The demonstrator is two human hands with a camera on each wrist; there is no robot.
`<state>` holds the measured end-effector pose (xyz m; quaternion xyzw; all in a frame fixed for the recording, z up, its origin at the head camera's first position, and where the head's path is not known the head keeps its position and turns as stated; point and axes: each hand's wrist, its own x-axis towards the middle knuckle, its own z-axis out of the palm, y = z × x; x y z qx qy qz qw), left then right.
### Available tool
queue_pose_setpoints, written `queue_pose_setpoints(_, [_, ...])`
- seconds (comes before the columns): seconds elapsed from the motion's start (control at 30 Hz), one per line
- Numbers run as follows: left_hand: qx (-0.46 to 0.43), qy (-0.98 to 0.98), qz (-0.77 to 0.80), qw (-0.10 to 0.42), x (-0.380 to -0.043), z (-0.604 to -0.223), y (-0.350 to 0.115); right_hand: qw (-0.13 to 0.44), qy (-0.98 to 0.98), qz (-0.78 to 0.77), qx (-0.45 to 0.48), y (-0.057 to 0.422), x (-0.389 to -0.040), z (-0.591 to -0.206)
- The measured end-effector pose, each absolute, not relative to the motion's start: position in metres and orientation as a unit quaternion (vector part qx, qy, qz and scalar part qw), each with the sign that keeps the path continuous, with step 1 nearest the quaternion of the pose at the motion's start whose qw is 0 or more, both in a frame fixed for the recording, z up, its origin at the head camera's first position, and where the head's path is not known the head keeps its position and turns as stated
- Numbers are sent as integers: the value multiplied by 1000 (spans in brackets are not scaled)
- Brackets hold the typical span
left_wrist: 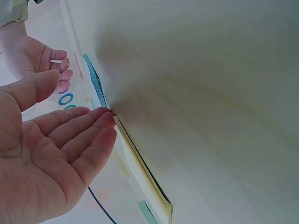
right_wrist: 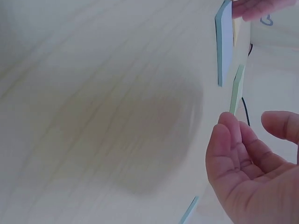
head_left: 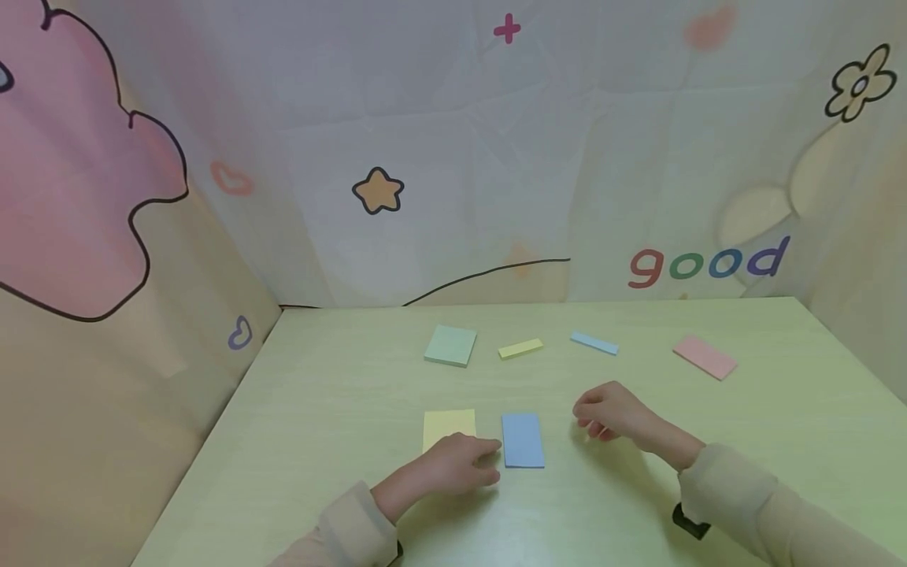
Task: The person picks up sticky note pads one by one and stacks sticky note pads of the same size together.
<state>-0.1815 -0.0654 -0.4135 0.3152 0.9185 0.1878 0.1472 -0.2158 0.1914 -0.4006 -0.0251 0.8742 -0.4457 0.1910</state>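
Note:
A yellow sticky-note pad (head_left: 448, 423) and an upright blue sticky-note pad (head_left: 523, 441) lie side by side on the table. My left hand (head_left: 453, 465) covers the near part of the yellow pad, its fingers stretched toward the blue pad's left edge. In the left wrist view its fingertips are beside the corner of the yellow pad (left_wrist: 145, 168); whether they touch is unclear. Nothing is in that palm. To the right of the blue pad, my right hand (head_left: 615, 411) hovers above the table with loosely bent fingers and holds nothing, as the right wrist view confirms.
Along the back of the table (head_left: 319, 409) lie a green square pad (head_left: 450, 346), a narrow yellow strip pad (head_left: 520, 349), a narrow blue strip pad (head_left: 594, 343) and a pink pad (head_left: 705, 357). A printed cloth (head_left: 439, 228) hangs behind and at both sides.

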Motion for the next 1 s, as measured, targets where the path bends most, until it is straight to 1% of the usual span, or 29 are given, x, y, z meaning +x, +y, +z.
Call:
queue_pose_setpoints(0.43, [313, 920, 187, 143, -182, -416, -65, 170, 878, -444, -46, 218, -225, -397])
queue_pose_setpoints(0.77, [313, 924, 175, 135, -181, -413, -64, 136, 885, -445, -31, 235, -231, -397])
queue_pose_setpoints(1.0, [293, 925, 207, 124, -184, -416, -60, 126, 892, -433, -27, 245, -234, -396])
